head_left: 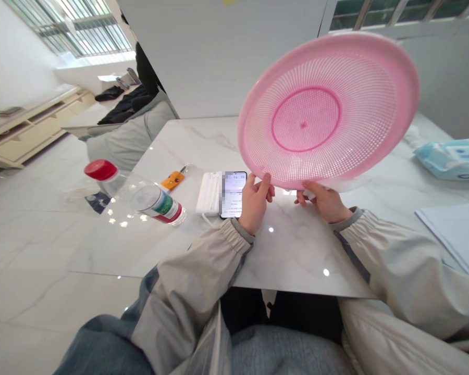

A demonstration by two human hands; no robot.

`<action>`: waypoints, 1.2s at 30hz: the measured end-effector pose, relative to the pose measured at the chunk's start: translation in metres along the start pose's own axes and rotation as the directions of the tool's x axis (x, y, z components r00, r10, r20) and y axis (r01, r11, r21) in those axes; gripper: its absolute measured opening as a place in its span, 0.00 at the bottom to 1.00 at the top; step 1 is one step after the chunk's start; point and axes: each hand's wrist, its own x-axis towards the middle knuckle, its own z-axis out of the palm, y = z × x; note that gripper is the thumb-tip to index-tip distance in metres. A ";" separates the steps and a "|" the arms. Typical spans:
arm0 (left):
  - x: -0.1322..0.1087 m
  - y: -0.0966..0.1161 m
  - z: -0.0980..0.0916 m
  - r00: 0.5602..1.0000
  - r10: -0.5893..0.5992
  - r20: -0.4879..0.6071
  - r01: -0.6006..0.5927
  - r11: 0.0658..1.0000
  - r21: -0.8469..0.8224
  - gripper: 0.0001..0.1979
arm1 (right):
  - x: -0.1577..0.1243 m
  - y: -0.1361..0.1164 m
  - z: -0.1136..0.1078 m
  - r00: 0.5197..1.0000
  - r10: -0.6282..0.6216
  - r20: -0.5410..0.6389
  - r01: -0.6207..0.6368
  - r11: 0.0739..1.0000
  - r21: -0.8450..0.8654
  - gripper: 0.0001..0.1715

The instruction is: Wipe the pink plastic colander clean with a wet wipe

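A round pink plastic colander basket (305, 125) is tilted up above the table, its perforated inside facing me. My left hand (255, 202) pinches the near rim, thumb on the inner face and fingers behind. To the right along the same rim, my right hand (321, 200) grips with its thumb on the edge. A small piece of something white and thin, perhaps tissue, shows by the right fingers; its extent is hidden. Just left of my left hand lies a phone (234, 195) with a lit screen, beside a white box-shaped device (208, 194) with a cable.
A clear bottle (156, 203) with a red cap stands at the table's left, near an orange keychain (173, 180). On the right are a blue wipes pack (453, 159) and white paper sheets (453, 229). The marble-patterned table (289, 260) ends close to my lap.
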 end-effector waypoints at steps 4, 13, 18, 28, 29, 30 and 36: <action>0.001 0.000 0.000 1.000 0.012 0.008 -0.013 0.999 0.047 0.26 | 0.000 0.000 -0.001 0.999 -0.032 0.003 0.032 0.999 -0.019 0.32; -0.003 -0.002 0.000 0.967 -0.128 0.221 0.113 0.990 0.079 0.28 | 0.001 0.007 -0.004 1.000 0.006 0.003 -0.006 0.999 0.036 0.32; -0.003 -0.003 0.000 0.958 -0.146 0.248 0.131 0.988 0.078 0.28 | -0.001 0.002 -0.003 0.999 -0.011 0.047 0.012 1.000 -0.022 0.33; -0.002 -0.003 0.000 0.963 -0.167 0.210 0.147 0.983 0.106 0.26 | -0.003 -0.007 0.003 1.000 -0.022 0.008 0.022 0.999 -0.041 0.33; -0.002 -0.002 0.000 0.964 -0.166 0.206 0.147 0.984 0.103 0.26 | -0.003 -0.007 0.003 1.000 -0.019 0.004 0.020 0.999 -0.042 0.33; -0.002 -0.002 0.000 0.966 -0.164 0.200 0.147 0.984 0.097 0.26 | -0.003 -0.007 0.003 1.000 -0.016 -0.004 0.016 0.999 -0.041 0.33; -0.001 -0.001 0.000 0.977 -0.149 0.154 0.139 0.988 0.072 0.26 | -0.003 -0.005 0.003 0.999 -0.005 -0.052 0.004 1.000 -0.007 0.33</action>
